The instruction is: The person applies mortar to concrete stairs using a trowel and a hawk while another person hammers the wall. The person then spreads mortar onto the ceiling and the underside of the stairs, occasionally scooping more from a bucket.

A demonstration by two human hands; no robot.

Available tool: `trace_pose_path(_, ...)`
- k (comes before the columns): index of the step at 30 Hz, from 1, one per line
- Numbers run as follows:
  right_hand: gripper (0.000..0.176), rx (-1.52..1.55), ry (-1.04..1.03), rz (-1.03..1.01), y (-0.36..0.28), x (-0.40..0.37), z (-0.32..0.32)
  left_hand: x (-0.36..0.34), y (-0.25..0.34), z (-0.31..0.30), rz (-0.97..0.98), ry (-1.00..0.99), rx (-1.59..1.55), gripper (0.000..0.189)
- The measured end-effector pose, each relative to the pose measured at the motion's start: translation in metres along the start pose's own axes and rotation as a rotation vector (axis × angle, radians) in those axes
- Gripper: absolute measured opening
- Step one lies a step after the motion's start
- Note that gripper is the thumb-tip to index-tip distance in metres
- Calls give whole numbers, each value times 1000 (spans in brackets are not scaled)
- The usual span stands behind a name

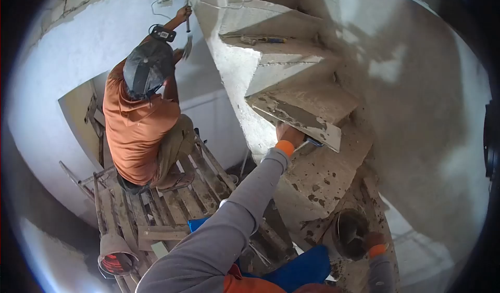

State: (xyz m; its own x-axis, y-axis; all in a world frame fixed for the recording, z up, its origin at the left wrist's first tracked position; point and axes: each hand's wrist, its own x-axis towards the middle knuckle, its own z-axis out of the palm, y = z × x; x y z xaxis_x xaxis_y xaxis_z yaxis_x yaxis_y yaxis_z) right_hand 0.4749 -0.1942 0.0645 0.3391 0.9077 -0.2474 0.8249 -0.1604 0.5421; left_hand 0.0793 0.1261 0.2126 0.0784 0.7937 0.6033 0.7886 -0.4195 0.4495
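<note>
My left hand point(289, 133) is closed under a flat, pale plastering float point(331, 132), its face turned up like a tray. Wet grey mortar point(291, 111) is spread over it. A blue handle part point(314, 141) shows below its near edge, beside my fingers. At the lower right, my right hand point(374, 239) reaches over the rim of a mortar bucket point(341, 225). Its fingers look closed round a trowel point(358, 237), whose greyish end dips inside the dark bucket; most of this tool is hidden.
Concrete winder stairs point(297, 66) rise ahead, with tools point(265, 40) on an upper tread. At left, a co-worker point(138, 121) squats on a slatted wooden platform point(195, 189), holding a hammer point(188, 47). Another bucket point(115, 254) stands at the platform's near edge.
</note>
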Motion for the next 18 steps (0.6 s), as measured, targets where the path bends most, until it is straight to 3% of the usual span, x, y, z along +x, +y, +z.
trace_pose_path(1, 22, -19, -19, -43, -4, -4, -15, -1, 3, -4, -18, -11, -29, 40)
trace_pose_path(4, 36, 49, -53, 7, -2, 14, 10, -1, 3, -9, -43, -59, -21, 40)
trace_pose_path(7, 39, 32, 38, -63, 12, 10, 20, 0, -3, 2, -15, -19, -37, 41)
trace_pose_path(9, 40, 59, 19, -2, 21, 9, 26, 0, -3, -2, -50, -100, -125, 40)
trace_pose_path(10, 41, 75, 8, 28, 23, 9, 27, -4, -2, 0, 40, 95, -50, 39)
trace_pose_path(16, 45, 90, -49, 29, 23, 25, 43, -2, -3, -4, 22, -25, -33, 45)
trace_pose_path(18, 36, 72, -49, 59, 7, 11, 13, -2, -6, 5, 40, 26, -22, 44)
